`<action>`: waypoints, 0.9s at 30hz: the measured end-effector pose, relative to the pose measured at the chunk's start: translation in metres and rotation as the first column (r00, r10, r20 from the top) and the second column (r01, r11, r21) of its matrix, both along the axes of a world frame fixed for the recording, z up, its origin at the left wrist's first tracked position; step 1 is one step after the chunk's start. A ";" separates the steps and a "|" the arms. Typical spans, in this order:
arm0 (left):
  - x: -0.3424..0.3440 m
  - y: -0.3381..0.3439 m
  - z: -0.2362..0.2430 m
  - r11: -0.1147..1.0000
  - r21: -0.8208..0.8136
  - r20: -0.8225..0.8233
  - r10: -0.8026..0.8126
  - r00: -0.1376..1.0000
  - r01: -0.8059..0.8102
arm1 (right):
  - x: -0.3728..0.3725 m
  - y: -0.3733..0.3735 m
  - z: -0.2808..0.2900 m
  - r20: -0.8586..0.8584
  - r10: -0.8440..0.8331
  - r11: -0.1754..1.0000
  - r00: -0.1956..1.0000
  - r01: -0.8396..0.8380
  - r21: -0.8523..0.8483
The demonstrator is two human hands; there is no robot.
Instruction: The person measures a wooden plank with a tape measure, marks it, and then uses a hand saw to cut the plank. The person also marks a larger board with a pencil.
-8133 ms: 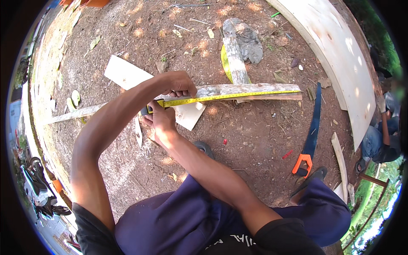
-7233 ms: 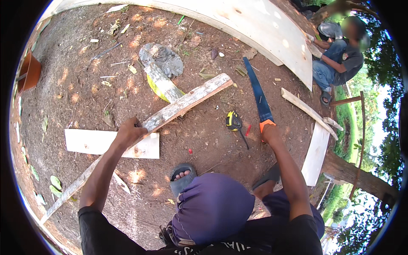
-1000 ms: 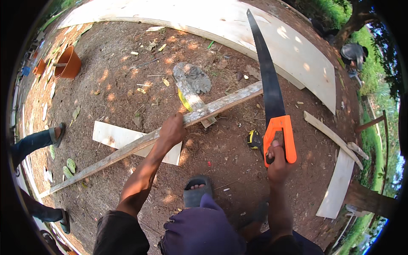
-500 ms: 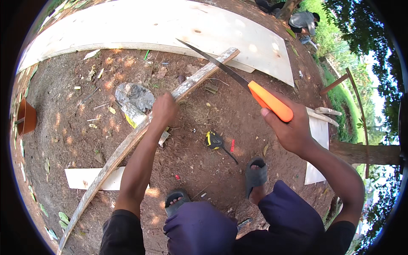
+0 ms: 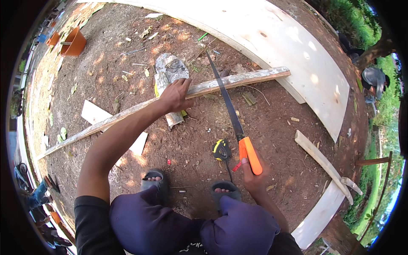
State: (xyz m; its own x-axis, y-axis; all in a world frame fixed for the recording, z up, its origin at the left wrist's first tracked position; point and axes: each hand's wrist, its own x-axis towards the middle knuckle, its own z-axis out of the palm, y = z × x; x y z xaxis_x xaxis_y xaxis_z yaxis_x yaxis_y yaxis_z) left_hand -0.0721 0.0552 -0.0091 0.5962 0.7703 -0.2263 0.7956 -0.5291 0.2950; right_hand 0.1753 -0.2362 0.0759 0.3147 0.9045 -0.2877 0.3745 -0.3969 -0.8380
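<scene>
My right hand (image 5: 257, 177) is closed around the orange handle of a handsaw (image 5: 233, 111). Its dark blade points away from me and crosses a long, weathered wooden pole (image 5: 246, 78) to the right of my left hand; whether the teeth touch the wood, I cannot tell. My left hand (image 5: 177, 95) grips the pole from above, where it passes over a short, pale log piece (image 5: 173, 120). Just beyond lies a grey, crumpled-looking lump (image 5: 172, 67). A black and yellow tape measure (image 5: 220, 149) rests on the soil left of the saw handle.
A large plywood sheet (image 5: 293, 46) spans the far right, under the pole's far end. Smaller boards lie at left (image 5: 94, 112) and lower right (image 5: 318, 217). A peeled branch (image 5: 318, 157) is to the right. An orange bucket (image 5: 74, 42) stands far left. Other people are at both edges.
The view has swung left. My right hand has come lower and nearer my legs, and the saw now points more straight ahead, crossing the pole closer to my left hand.
</scene>
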 end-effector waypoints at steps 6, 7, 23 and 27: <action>0.008 -0.040 0.058 0.997 -0.070 -0.317 -0.050 0.947 0.029 | -0.014 0.004 -0.032 -0.260 0.004 0.944 0.966 0.082 0.320; 0.008 -0.042 0.054 0.997 -0.073 -0.338 -0.044 0.940 0.021 | -0.016 0.001 -0.037 -0.252 -0.002 0.948 0.968 0.082 0.308; 0.071 -0.039 -0.021 0.923 0.047 -0.130 0.386 0.913 -0.383 | 0.000 -0.037 -0.032 -0.022 0.079 0.933 0.997 -0.066 0.353; 0.089 -0.033 -0.014 0.913 0.122 -0.060 0.398 0.915 -0.389 | 0.003 -0.035 -0.033 0.033 0.044 0.911 0.999 -0.053 0.409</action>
State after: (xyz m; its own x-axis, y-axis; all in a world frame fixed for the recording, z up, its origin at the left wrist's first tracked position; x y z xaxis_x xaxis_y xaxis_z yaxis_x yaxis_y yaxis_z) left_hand 0.0172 0.0218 -0.0233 0.2228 0.9606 -0.1661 0.9646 -0.1925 0.1804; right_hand 0.1779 -0.2715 0.0433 0.2695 0.9557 0.1181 0.4053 -0.0013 -0.9142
